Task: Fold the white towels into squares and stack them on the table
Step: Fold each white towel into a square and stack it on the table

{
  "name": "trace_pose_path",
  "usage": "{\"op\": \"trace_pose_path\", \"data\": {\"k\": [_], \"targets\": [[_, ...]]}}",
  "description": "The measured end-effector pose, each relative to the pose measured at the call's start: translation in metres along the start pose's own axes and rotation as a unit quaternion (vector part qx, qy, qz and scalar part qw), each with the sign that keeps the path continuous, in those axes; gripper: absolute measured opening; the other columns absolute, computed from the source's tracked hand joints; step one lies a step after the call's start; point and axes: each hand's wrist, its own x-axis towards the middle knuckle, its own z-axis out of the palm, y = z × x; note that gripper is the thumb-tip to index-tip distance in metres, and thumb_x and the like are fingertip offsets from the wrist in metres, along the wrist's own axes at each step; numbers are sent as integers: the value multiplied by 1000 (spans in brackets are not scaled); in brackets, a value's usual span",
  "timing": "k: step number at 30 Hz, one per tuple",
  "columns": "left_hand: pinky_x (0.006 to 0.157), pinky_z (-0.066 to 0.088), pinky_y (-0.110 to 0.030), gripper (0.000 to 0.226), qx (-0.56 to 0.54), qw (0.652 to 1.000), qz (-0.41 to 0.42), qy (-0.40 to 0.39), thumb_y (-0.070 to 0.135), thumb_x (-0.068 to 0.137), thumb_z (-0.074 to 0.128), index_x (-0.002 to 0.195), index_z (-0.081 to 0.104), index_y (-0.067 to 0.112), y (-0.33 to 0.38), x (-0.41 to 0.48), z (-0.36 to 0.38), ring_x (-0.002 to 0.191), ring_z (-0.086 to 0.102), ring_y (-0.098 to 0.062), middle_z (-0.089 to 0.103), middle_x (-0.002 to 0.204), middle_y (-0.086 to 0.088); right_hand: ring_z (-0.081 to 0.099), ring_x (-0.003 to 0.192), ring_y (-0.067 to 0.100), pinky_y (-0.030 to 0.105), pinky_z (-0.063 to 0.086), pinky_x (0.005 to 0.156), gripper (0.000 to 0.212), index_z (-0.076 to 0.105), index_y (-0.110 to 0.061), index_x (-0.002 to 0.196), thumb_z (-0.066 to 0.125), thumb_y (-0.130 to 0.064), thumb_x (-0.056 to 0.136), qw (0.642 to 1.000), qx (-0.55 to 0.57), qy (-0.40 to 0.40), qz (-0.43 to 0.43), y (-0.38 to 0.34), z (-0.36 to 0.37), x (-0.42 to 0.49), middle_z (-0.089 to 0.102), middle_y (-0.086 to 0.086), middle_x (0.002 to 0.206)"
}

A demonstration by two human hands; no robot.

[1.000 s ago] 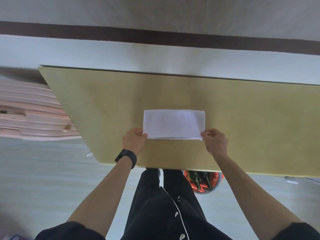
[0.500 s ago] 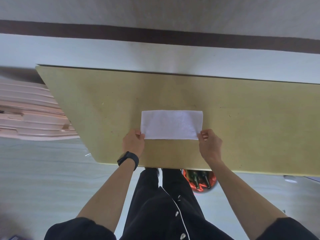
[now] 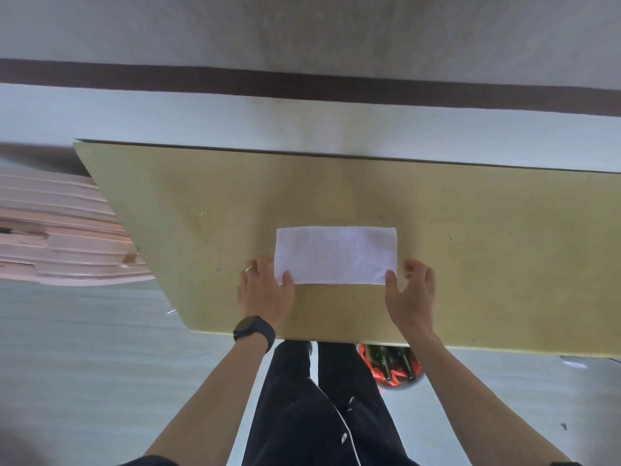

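Head-worn view, steeply downward, table point(image 3: 470, 264) close

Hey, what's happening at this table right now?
A person stands at a yellowish table, partway through folding a white towel. The towel lies flat as a long rectangle, not yet a square. The left hand and the right hand sit at its two near corners, each with a thumb on the cloth and its fingers loose beside the edge.

One olive-yellow wooden bench point(image 3: 487, 264); on it one folded white towel point(image 3: 336, 255), one left hand point(image 3: 265, 294), one right hand point(image 3: 411, 297); beneath the bench, perhaps two dark green glass bottles point(image 3: 383, 362).
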Motion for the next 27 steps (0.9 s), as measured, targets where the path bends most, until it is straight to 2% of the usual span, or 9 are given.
{"op": "trace_pose_path", "data": {"k": [3,5,8,11,13,16,21,25,27], "targets": [[93,44,-45,54,19,987,144,68,36,86,63,134,44,21,19,-3,11,122,47,-31,44,142,-6,45,120,25,37,37,98,34,53,-14,126,59,-23,95,992,-71,40,-96,-17,8,3,50,3,133],[104,39,-48,61,33,978,196,64,41,87,60,141,38,24,33,1,25,131,42,-31,36,152,-6,38,133,26,41,34,104,34,52,-16,130,53,-26,98,977,-126,39,-166,-26,20,9,45,3,146],[120,13,-50,68,49,982,180,9,51,95,44,154,19,30,47,9,50,150,11,-29,12,164,-4,8,152,23,48,15,120,48,33,-21,150,36,-35,104,962,-195,-24,-193,-26,40,24,17,3,164],[121,-6,-51,71,86,985,150,-18,56,99,30,157,-4,34,36,17,72,150,-21,-25,-15,165,-2,-14,152,14,56,3,122,60,6,-26,159,25,-42,105,954,-230,-67,-180,-8,52,34,-6,-4,167],[119,-11,-51,72,107,982,154,-12,58,99,28,157,-7,31,27,21,79,148,-25,-26,-20,163,-2,-11,152,15,59,2,121,63,2,-27,159,25,-47,103,946,-252,-62,-194,2,56,37,-4,-3,167],[119,-16,-48,77,119,977,174,15,59,98,33,158,-4,28,24,24,82,150,-19,-29,-16,164,-4,-9,153,16,57,-3,121,67,4,-26,159,30,-49,102,943,-260,-52,-198,6,58,39,-2,-2,167],[119,-15,-48,77,102,980,171,0,58,97,36,157,6,21,24,23,77,150,-19,-26,-14,165,-3,-6,153,15,59,2,120,66,21,-21,156,36,-51,100,953,-228,-48,-192,4,56,36,5,-2,167],[118,-16,-49,63,91,979,175,-41,53,101,28,157,14,28,34,41,56,148,-24,-17,-17,164,0,-4,153,16,56,-4,120,71,25,-26,153,34,-66,94,952,-257,-53,-161,0,45,29,8,-4,166],[118,-15,-52,56,129,969,210,-20,47,102,31,155,20,35,45,57,43,150,-18,-20,-15,164,-2,7,151,21,57,2,120,71,34,-26,149,34,-69,91,951,-265,-36,-158,0,39,19,20,-1,161]]}}
